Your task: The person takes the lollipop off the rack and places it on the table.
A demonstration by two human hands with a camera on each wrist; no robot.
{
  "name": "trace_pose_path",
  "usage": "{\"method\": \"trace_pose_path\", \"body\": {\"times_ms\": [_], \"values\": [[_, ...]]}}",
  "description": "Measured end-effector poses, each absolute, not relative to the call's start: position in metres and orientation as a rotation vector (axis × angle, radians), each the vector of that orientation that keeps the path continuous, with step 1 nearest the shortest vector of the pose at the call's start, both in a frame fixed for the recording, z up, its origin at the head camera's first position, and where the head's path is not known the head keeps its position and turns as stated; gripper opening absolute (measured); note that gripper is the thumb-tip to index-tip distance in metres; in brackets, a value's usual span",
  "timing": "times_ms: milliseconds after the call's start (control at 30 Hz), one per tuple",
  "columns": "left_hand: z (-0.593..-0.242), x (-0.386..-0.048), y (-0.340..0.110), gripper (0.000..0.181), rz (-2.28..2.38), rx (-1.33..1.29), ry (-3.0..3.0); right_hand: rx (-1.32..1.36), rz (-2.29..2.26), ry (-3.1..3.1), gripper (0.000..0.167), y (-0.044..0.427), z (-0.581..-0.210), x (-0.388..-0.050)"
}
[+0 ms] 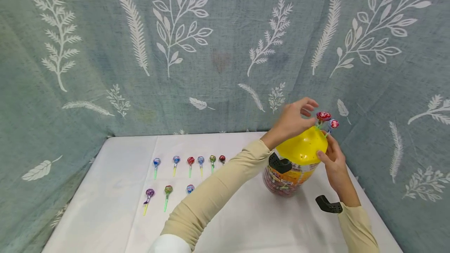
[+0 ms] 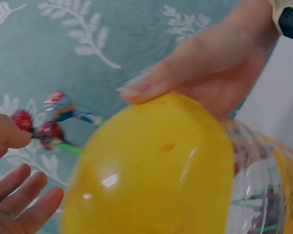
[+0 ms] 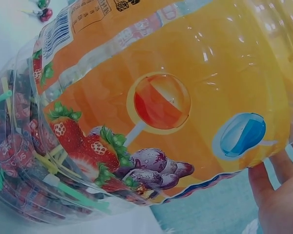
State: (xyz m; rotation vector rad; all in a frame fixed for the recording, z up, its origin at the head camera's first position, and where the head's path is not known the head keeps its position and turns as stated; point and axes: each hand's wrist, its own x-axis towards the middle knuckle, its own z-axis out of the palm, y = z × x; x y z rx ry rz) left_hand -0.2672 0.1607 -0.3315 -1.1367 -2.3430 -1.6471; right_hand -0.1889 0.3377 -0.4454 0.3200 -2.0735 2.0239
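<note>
A big clear plastic jar (image 1: pixel 286 177) with a yellow lid (image 1: pixel 304 147) and an orange label (image 3: pixel 210 73) stands at the table's right side. Lollipops and their sticks show through its lower wall. My right hand (image 1: pixel 334 163) holds the jar near its top, thumb against the lid. Two red-wrapped lollipops (image 1: pixel 323 116) and a blue-and-red lollipop (image 2: pixel 59 105) stand out from the lid's far side, their sticks at the lid. Beside them is my left hand (image 1: pixel 293 118), its fingers apart; in the left wrist view its thumb overlaps one red lollipop (image 2: pixel 22 119).
Several loose lollipops (image 1: pixel 191 161) lie in two rows on the white tablecloth (image 1: pixel 116 179), left of the jar. My left sleeve (image 1: pixel 218 194) crosses over the table and hides part of the rows. A grey-green leaf-patterned curtain (image 1: pixel 225 61) surrounds the back and sides.
</note>
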Motion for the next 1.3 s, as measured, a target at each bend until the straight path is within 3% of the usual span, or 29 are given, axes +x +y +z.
{"method": "trace_pose_path", "body": {"times_ms": [300, 733, 1300], "values": [[-0.341, -0.262, 0.185, 0.024, -1.637, -1.172, -2.332, 0.306, 2.022, -2.081, 0.058, 0.339, -0.446, -0.191], [-0.328, -0.263, 0.177, 0.025, -1.707, -1.149, -2.191, 0.277, 2.013, -2.106, 0.059, 0.336, -0.443, -0.19], [-0.325, -0.232, 0.125, 0.027, -1.621, -1.241, -2.212, 0.302, 2.031, -2.052, 0.058, 0.335, -0.446, -0.189]]}}
